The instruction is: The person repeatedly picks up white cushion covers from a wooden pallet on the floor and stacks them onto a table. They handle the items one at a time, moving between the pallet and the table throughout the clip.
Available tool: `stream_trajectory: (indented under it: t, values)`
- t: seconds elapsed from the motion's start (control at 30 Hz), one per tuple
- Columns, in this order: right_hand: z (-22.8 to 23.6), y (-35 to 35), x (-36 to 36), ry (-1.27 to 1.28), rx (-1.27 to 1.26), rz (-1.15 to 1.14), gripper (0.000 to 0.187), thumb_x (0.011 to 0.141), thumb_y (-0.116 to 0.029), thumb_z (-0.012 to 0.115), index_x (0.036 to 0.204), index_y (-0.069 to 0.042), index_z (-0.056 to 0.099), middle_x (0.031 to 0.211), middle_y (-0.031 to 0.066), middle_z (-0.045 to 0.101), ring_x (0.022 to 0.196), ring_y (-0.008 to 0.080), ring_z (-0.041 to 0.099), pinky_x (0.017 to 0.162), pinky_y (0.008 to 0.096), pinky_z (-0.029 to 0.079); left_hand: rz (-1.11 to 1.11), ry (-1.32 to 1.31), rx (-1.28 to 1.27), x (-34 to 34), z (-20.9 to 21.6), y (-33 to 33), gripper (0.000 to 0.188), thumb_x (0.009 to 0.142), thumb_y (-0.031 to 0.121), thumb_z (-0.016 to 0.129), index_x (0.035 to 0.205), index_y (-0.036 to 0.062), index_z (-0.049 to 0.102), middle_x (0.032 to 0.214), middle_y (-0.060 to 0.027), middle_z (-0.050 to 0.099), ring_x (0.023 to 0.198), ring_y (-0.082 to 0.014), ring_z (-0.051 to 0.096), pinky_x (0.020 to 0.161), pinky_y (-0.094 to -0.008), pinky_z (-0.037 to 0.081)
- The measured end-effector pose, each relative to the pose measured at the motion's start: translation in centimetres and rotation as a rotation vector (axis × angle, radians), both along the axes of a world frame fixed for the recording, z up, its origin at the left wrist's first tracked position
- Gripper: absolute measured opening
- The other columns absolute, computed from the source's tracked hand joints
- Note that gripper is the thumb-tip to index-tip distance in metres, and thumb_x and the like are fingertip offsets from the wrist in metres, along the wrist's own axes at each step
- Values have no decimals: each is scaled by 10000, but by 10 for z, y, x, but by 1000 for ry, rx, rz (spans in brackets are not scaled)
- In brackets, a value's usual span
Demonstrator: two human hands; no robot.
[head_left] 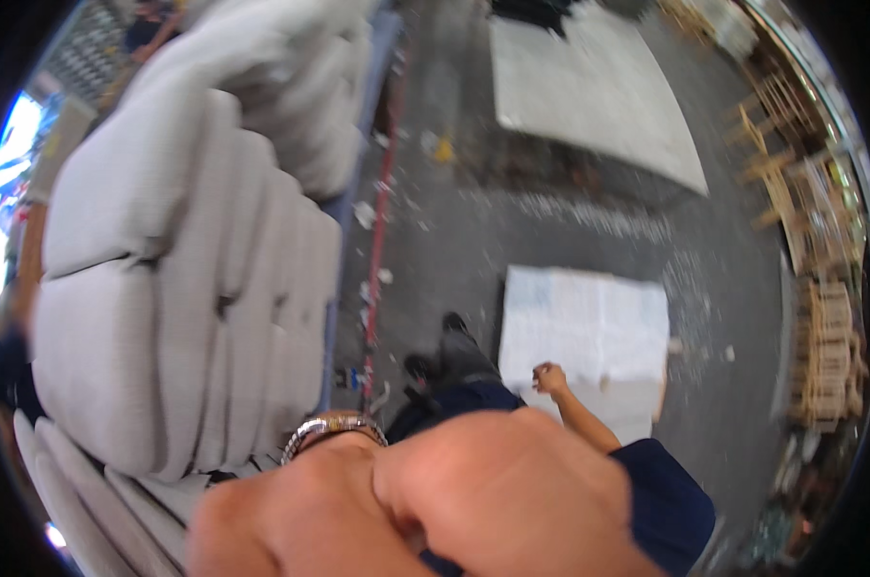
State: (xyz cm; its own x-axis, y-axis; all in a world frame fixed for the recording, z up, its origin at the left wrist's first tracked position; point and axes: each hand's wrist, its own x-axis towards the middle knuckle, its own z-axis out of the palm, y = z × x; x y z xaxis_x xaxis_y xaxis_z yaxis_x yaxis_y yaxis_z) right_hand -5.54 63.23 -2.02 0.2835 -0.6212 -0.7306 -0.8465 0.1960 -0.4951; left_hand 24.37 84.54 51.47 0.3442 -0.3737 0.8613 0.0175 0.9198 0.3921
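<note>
My left hand looms very large and blurred along the lower edge, close to the camera. A metal-banded watch circles the wrist. Its fingers are smeared and partly cut off, so their grip does not show. Further down, my right hand hangs at my side below a navy sleeve. The fingers look loosely bent and apart, with nothing visible in them. From this view the hand overlaps a flat white sheet lying low on the floor; no contact can be made out.
Light grey upholstered cushions stand stacked at my left, beside a red floor line. A large white-topped table or board lies ahead. Wooden frames line the right side. White scraps litter the grey floor. Another person is at far left.
</note>
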Motion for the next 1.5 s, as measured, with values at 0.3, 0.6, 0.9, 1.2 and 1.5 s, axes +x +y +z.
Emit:
stream_trajectory:
  t: [0.3,0.6,0.9,1.2,1.5]
  values:
    - [-23,175,-144,57,320,-433,219,857,-200,565,992,-32,604,790,86,646,575,167,633,503,291,523,-557,83,114,-97,-47,-42,507,927,466,514,1092,-12,540,896,-160,611,807,-272,608,775,-435,498]
    - [29,203,-147,-362,115,-639,237,912,-244,567,1055,-66,631,813,63,653,639,134,627,540,245,493,-948,133,168,-224,-64,-39,512,910,487,533,1129,24,535,907,-122,595,836,-242,578,821,-442,461]
    - [7,326,-321,-202,114,-1150,205,922,-195,549,1070,-60,591,858,58,651,627,132,627,505,267,503,-1407,155,183,-353,-59,-33,525,893,507,551,1166,59,530,918,-84,579,865,-211,548,867,-449,424]
    - [34,463,-330,-67,-3,-1641,192,895,-196,562,1019,-62,623,843,61,661,628,156,645,538,305,531,-2000,76,123,-453,-42,-74,545,876,528,570,1203,95,524,928,-46,563,895,-180,518,913,-456,387]
    - [60,550,-235,68,7,-1785,268,822,-257,613,938,-23,672,727,86,674,589,176,661,532,308,527,-2271,55,124,-480,-6,-100,570,859,548,588,1239,130,519,939,-8,547,924,-149,488,959,-463,351]
